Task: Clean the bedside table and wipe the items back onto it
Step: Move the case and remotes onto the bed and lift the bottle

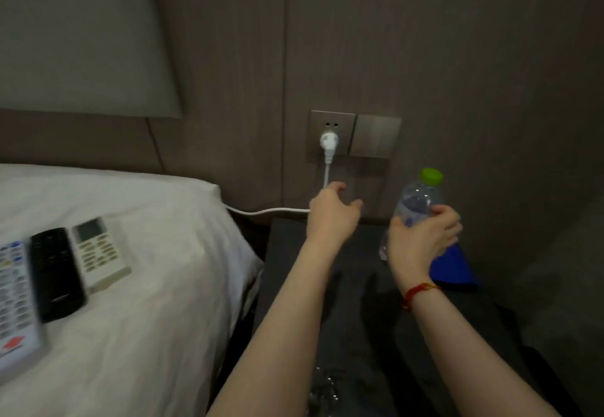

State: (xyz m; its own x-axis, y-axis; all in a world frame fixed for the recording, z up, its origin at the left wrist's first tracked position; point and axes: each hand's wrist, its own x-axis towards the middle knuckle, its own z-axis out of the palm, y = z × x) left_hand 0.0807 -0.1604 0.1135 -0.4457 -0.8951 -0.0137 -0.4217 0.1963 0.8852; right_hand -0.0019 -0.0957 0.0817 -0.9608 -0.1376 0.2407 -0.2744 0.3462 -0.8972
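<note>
A: Right hand [425,237]?
B: Fingers curled round clear water bottle [416,202], green cap, above dark bedside table [294,253]; blue cloth [452,269] beneath.
A: Left hand [333,212]?
B: Fingers loosely spread, by white cable [326,174]; grip unclear. Three remotes [54,273] on bed [147,318].

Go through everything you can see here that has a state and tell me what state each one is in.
Water bottle: upright, green cap on, held by right hand.
Left hand: open, reaching toward the wall, holding nothing.
White plug: plugged into the wall socket.
Three remotes: lying flat on the bed.
Blue cloth: lying on the bedside table.
</note>
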